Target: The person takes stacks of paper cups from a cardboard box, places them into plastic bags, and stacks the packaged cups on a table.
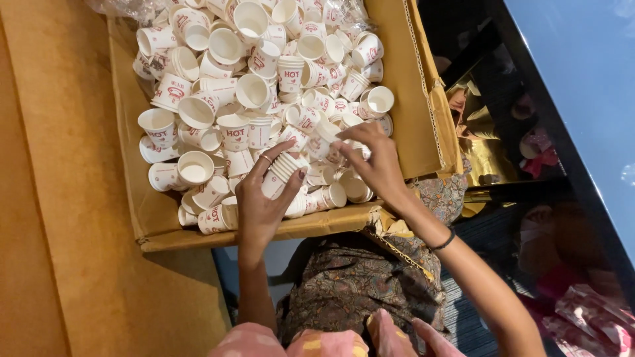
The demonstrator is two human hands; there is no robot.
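Observation:
A brown cardboard box (410, 99) holds a heap of several small white paper cups (225, 46) with red print, some loose, some nested. My left hand (264, 198) grips a short nested stack of cups (284, 168) near the box's front edge. My right hand (374, 162) reaches into the pile just to the right, its fingertips pinching one white cup (327, 129) at the rim. Both hands are close together over the cups.
The box rests on a tan cloth surface (59, 198). Clear plastic wrap (119, 6) shows at the box's far edge. A dark glossy panel (529, 165) runs along the right. My patterned clothing (350, 284) lies below the box.

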